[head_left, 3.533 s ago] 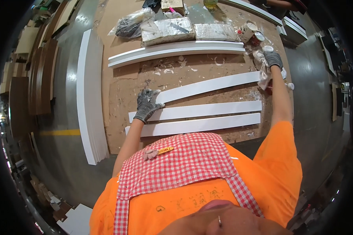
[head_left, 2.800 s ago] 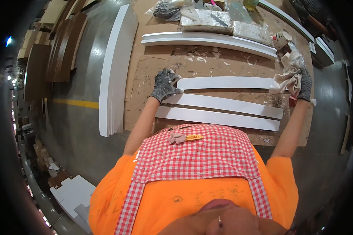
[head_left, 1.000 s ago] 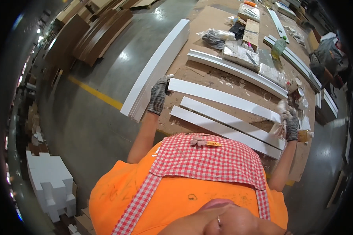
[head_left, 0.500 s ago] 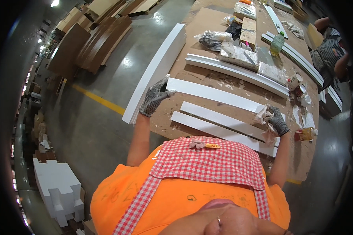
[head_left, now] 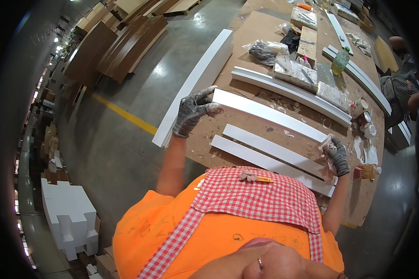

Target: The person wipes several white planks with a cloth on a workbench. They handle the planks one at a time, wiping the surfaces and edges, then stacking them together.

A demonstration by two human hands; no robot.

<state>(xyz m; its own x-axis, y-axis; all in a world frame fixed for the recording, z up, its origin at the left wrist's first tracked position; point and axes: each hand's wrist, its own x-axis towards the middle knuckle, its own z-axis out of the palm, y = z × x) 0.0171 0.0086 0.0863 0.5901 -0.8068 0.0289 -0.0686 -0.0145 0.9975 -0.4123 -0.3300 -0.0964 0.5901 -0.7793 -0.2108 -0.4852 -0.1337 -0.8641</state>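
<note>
A long white board (head_left: pixel 270 114) stretches between my two hands above the brown worktable. My left hand (head_left: pixel 191 114), in a grey glove, is at its left end, fingers on one side and thumb on the other. At the right end, my gloved right hand (head_left: pixel 338 157) grips a crumpled, stained rag (head_left: pixel 327 145) against the board; the fingertips are partly hidden by the cloth. Nearer to me lie two flat white strips, the farther strip (head_left: pixel 270 148) and the nearer strip (head_left: pixel 256 159), side by side with a narrow gap.
Beyond the board lies a white grooved rail (head_left: pixel 288 93). A tall white panel stack (head_left: pixel 195 86) stands along the table's left edge. Wrapped blocks (head_left: pixel 295 74), a green bottle (head_left: pixel 341 62), small jars (head_left: pixel 360 108) and an amber bottle (head_left: pixel 365 171) sit farther right. Another person (head_left: pixel 400 88) stands across the table.
The board has been tipped in my hands, so its narrow edge and side now show. My right hand with the rag stays at its right end. The view has shifted slightly.
</note>
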